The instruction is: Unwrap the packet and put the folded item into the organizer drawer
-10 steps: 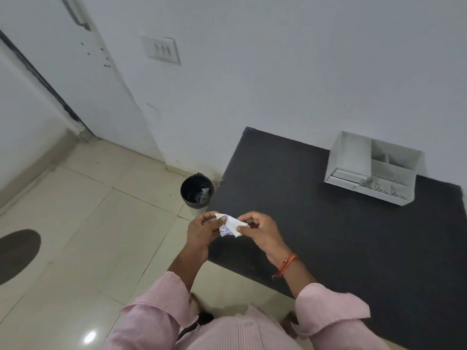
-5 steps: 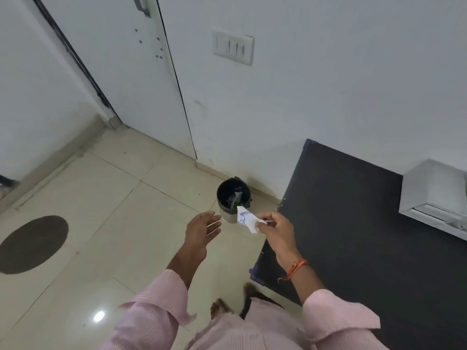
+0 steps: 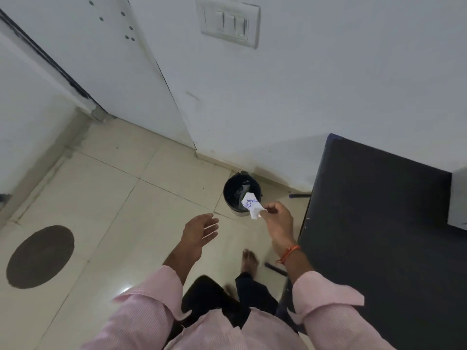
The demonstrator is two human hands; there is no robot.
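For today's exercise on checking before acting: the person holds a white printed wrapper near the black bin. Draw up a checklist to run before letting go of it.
1. Right hand pinches the white wrapper: ok.
2. Wrapper lines up with the black bin opening in this view; true height above it: cannot tell.
3. Bin has room: cannot tell, it already holds scraps.
4. Left hand open, empty and apart from the wrapper: ok.
5. Folded item out of the wrapper: cannot tell, not in view.
6. Organizer within sight: not ok, only an edge shows.

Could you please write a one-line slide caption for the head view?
Right hand holds a white wrapper over the black bin; left hand open.
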